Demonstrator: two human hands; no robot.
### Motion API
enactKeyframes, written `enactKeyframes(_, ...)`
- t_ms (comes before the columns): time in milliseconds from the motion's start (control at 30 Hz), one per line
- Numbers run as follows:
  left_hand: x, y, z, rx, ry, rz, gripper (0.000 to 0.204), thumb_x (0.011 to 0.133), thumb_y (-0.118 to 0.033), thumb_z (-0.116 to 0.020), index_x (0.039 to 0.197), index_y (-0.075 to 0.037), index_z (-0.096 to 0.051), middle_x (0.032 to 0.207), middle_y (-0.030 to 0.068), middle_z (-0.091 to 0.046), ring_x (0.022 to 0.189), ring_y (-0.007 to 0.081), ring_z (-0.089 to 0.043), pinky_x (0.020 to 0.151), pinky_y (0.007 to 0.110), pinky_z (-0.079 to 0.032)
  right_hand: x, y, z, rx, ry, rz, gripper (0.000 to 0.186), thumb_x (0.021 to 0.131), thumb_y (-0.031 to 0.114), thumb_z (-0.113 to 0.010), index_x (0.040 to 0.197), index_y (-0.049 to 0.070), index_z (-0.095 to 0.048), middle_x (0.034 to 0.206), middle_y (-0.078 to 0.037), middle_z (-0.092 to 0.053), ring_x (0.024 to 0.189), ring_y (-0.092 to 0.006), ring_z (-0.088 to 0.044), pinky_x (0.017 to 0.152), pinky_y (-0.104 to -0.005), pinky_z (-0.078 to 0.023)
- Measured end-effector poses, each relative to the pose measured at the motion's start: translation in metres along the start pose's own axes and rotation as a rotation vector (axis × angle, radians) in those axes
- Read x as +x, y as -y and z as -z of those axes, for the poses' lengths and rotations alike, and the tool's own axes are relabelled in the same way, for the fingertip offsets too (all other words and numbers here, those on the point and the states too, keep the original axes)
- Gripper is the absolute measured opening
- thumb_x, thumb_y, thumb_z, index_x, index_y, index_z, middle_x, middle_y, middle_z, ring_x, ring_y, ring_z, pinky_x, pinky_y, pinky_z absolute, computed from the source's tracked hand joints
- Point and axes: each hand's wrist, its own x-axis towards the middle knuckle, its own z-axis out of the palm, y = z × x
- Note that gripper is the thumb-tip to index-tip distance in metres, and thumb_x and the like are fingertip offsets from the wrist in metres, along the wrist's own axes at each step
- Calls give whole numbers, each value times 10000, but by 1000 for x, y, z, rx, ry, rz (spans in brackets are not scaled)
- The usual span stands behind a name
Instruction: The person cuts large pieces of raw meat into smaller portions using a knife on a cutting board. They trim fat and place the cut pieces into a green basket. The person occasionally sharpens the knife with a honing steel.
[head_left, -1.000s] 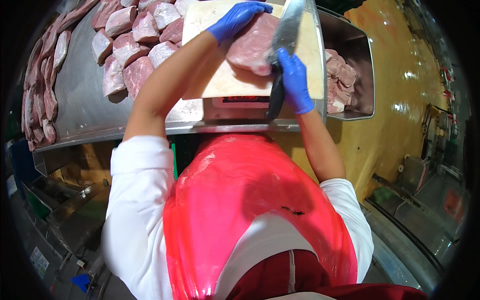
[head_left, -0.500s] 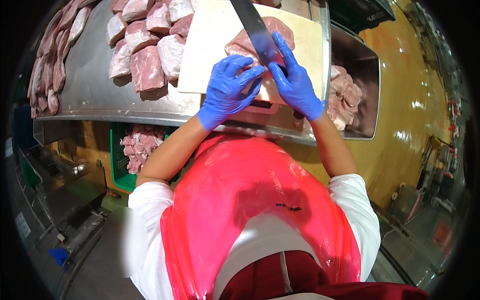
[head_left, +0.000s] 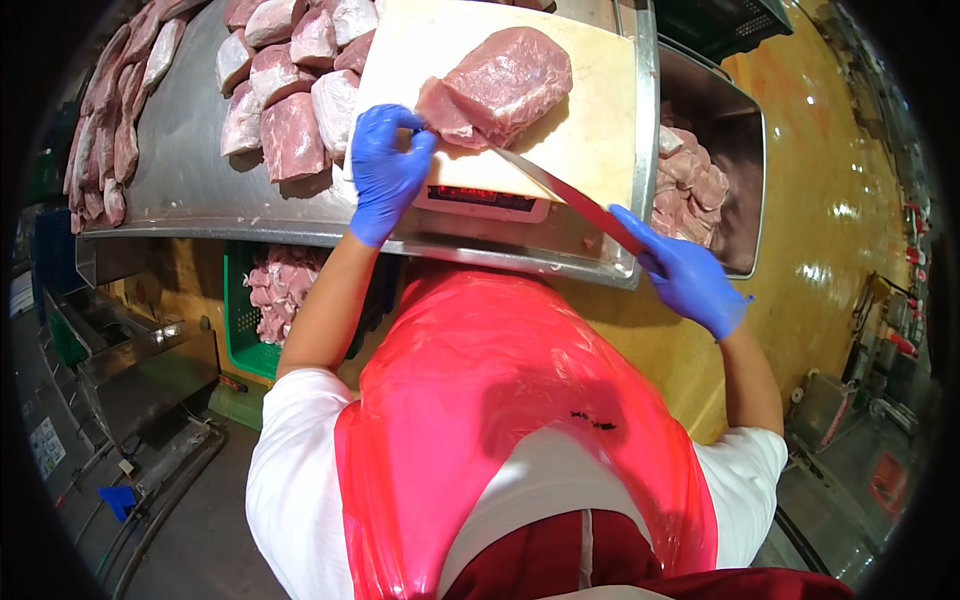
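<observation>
A thick pink piece of raw meat (head_left: pixel 518 80) lies on the pale cutting board (head_left: pixel 600 110), with a partly cut flap (head_left: pixel 447 115) folded out at its near left end. My left hand (head_left: pixel 388 180), in a blue glove, is closed in a pinch at the edge of that flap. In my gloved right hand (head_left: pixel 695 280) is the handle of a long knife (head_left: pixel 585 205), mostly hidden by my fingers. Its blade slants up and left across the board, and the tip reaches the meat's near lower edge, beside the flap.
A scale (head_left: pixel 490 208) with a lit display sits at the board's near edge. Several meat blocks (head_left: pixel 295 135) and long strips (head_left: pixel 110 110) cover the steel table (head_left: pixel 185 130). At right stands a metal tub (head_left: pixel 740 180) of meat pieces; below the table is a green crate (head_left: pixel 240 330) with trimmings.
My right hand has swung right and nearer with the knife, so the blade now points away to the left. My left hand has shifted left to the flap, and the meat is more exposed.
</observation>
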Motion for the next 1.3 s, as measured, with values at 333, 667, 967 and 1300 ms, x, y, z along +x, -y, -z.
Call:
enactKeyframes(333,-5,11,-11,-83,162,-4,269,794,-111,-711,1022,-47,-585,914,133,-556,845,319,-592,785,410,-489,149,104,-18,506,-725,345,665,983,171,-533,1588,229,-265,878,-280,-673,772,-480,-648,702,-529,-513)
enactKeyframes(667,23,49,13,-12,96,-58,215,768,-57,-667,956,-41,-562,873,159,-540,842,352,-575,775,436,-481,44,39,-16,-94,-129,-1,810,902,43,-536,1595,342,-241,787,-227,-637,720,-417,-636,673,-520,-506)
enactKeyframes(967,23,47,18,63,300,-338,415,790,-244,-793,1183,-159,-691,1309,186,-581,1199,372,-563,1020,438,-441,110,131,-13,314,-618,139,748,929,65,-530,1599,207,-229,841,-286,-659,740,-488,-634,689,-570,-496)
enactKeyframes(1300,52,76,-2,-61,300,-343,155,784,-151,-743,925,-110,-694,1126,149,-636,1008,365,-596,876,443,-500,101,134,-41,201,-319,-82,794,915,55,-502,1610,233,-164,855,-281,-653,710,-474,-629,671,-576,-486)
